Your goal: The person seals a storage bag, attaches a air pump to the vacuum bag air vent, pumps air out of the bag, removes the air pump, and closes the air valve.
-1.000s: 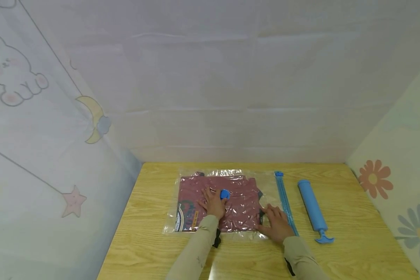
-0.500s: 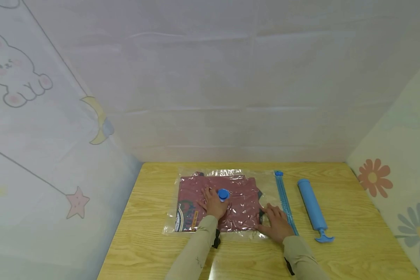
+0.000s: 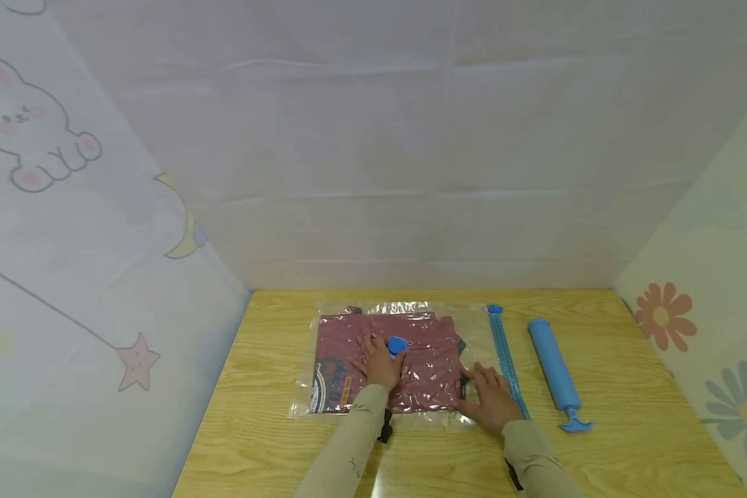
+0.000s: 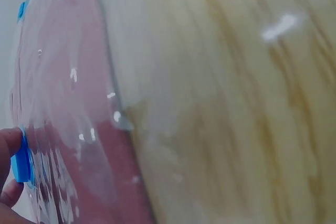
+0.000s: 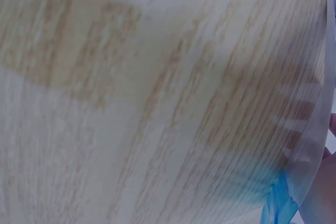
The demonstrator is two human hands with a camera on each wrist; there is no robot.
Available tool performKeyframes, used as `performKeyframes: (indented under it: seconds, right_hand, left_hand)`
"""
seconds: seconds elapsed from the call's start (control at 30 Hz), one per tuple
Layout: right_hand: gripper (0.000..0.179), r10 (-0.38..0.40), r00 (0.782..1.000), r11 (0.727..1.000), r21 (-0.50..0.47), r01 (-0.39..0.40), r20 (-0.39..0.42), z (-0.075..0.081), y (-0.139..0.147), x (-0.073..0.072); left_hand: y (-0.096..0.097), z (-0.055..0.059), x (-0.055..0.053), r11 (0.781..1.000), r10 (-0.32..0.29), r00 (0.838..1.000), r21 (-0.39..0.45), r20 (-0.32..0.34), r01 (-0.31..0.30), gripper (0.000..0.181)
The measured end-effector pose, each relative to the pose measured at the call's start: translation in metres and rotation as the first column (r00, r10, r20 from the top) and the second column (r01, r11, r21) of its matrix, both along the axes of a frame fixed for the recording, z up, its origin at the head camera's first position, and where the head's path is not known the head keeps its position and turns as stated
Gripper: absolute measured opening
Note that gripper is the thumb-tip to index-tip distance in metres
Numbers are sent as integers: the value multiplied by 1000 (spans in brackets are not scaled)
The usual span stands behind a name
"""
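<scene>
A clear vacuum storage bag (image 3: 474,321) lies flat on the table, with a folded dark-red garment (image 3: 426,377) inside it. Near the bag's middle sits a round blue valve cap (image 3: 397,345). My left hand (image 3: 382,368) is over the bag at that cap. In the left wrist view, the thumb and a finger of the left hand (image 4: 7,146) are on either side of the blue cap (image 4: 21,165). Fingers outstretched, my right hand (image 3: 490,401) rests on the bag's right part, beside the blue zip strip (image 3: 504,353). Only its edge shows in the right wrist view.
A blue hand pump (image 3: 555,366) with a T-shaped handle lies to the right of the bag. A blue zip slider (image 3: 494,308) is at the strip's far end. The wooden table (image 3: 635,415) meets a pale backdrop (image 3: 436,235) behind and at both sides.
Half a second ago the valve cap looked tilted and the left thumb was less visible; now the thumb shows again at the cap's lower right edge. The right hand has stayed in place.
</scene>
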State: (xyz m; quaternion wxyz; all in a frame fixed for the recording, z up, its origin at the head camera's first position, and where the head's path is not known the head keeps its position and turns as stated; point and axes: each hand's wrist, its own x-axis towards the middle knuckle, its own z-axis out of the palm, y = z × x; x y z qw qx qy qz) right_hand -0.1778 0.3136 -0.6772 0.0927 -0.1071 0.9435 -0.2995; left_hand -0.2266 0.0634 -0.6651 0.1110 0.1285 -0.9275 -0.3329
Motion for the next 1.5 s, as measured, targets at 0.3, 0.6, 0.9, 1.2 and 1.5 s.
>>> performKeyframes:
  seconds: [0.3,0.6,0.9,1.2,1.5]
  right_hand:
    - [88,-5,1000,1000,-5,5,-15,1,0,0]
    - [87,-9,1000,1000,3,9,4,4,0,1]
    - [85,-7,1000,1000,8,7,-15,7,0,2]
    - [84,-2,1000,1000,-8,2,-22,7,1,2]
    - [84,-1,1000,1000,-10,1,-14,6,0,2]
  left_hand:
    - [-2,-4,-1,998,-41,999,-37,7,41,42]
    - [-2,-5,0,998,-48,999,-33,-11,48,43]
    - [-3,-7,-1,997,-50,998,-57,-33,48,43]
    - [0,-5,-1,999,-17,1000,-36,4,18,62]
    - [1,-2,-1,999,12,999,-33,45,-11,57]
